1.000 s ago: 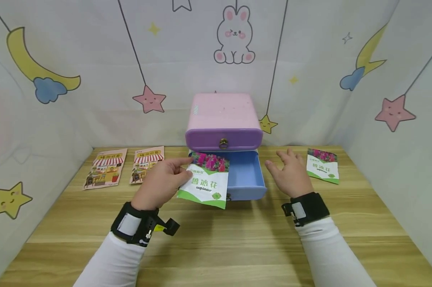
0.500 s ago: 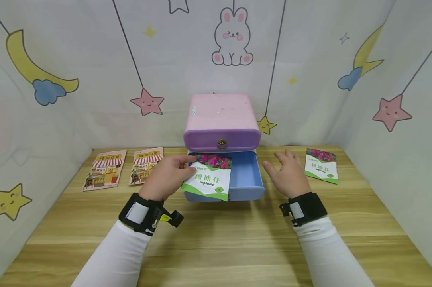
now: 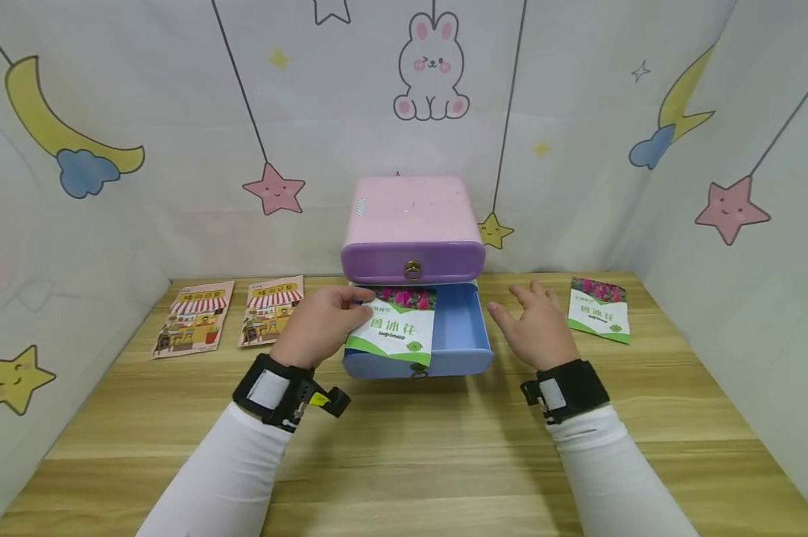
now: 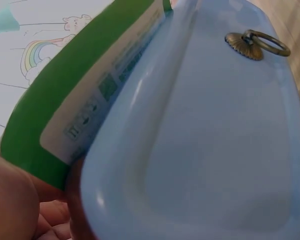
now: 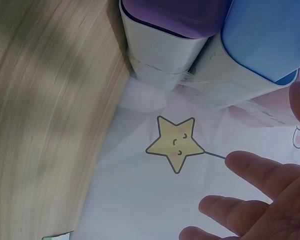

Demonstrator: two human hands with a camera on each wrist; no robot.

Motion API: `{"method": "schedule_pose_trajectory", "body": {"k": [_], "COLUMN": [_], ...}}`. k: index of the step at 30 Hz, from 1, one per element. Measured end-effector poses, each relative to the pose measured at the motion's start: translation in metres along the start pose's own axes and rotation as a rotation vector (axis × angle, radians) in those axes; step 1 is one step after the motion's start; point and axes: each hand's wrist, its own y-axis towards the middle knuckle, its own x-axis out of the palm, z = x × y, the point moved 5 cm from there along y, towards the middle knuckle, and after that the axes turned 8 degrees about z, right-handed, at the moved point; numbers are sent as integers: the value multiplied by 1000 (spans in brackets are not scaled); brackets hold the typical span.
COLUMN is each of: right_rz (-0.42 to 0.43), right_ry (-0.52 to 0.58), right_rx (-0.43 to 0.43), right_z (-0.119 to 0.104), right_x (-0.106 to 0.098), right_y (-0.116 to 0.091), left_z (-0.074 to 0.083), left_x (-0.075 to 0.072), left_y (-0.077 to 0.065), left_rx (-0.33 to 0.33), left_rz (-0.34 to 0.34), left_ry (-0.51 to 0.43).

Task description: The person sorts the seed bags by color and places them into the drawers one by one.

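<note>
My left hand [image 3: 320, 324] pinches the left edge of a white and green seed packet [image 3: 400, 328] with pink flowers printed on top. The packet lies over the left part of an open blue drawer [image 3: 463, 321], its lower edge overlapping the drawer front. In the left wrist view the packet's green-bordered back [image 4: 85, 95] tilts over the drawer's rim, near the brass ring pull [image 4: 262, 44]. My right hand [image 3: 537, 324] hovers just right of the drawer, holding nothing, with fingers [image 5: 250, 215] spread in the right wrist view.
Above the blue drawer is a pink box with a closed purple drawer [image 3: 414, 261]. A matching seed packet [image 3: 598, 309] lies at the right. Two pink packets with a shop picture, one farther left [image 3: 194, 319] and one nearer [image 3: 272, 309], lie on the wooden table [image 3: 404, 462].
My left hand has carried the seed packet forward and slightly right, farther over the blue drawer. My right hand has stayed nearly still.
</note>
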Motion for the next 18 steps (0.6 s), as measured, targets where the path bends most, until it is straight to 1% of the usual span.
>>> {"method": "schedule_pose_trajectory", "body": {"k": [5, 10, 18], "right_rz": [-3, -7, -9], "right_ry": [2, -4, -9], "right_rx": [-2, 2, 6], "right_z": [-1, -1, -1], "right_x": [0, 0, 1], "right_y": [-1, -1, -1], "left_z": [3, 5, 10], "left_x": [1, 2, 2], "left_y": [1, 4, 6], "left_rx": [20, 21, 30], "left_rz": [22, 38, 40], "left_ry": [21, 36, 41]}}
